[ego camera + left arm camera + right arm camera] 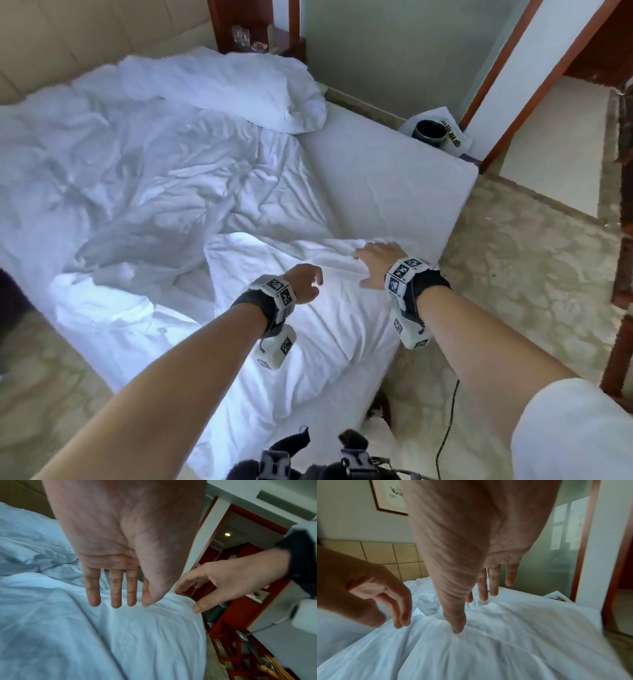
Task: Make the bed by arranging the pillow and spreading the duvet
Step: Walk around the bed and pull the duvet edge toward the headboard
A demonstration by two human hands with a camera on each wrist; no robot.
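A crumpled white duvet (144,171) covers the left and middle of the bed. A plump white pillow (253,92) lies at the far end by the headboard. At the near right corner lies a flatter white fold of bedding (318,325); whether it is a second pillow or the duvet's end I cannot tell. My left hand (305,282) hovers just above this fold and holds nothing; its fingers (116,601) hang straight. My right hand (375,262) is spread on the fold's far edge, and its thumb (456,626) touches the cloth.
Bare sheeted mattress (387,178) shows on the right side. Beyond the bed's far right edge stands a black bin (430,132) on a white bag. A wooden nightstand (253,37) carries glasses. Marble floor (513,274) and a black cable (448,428) lie to the right.
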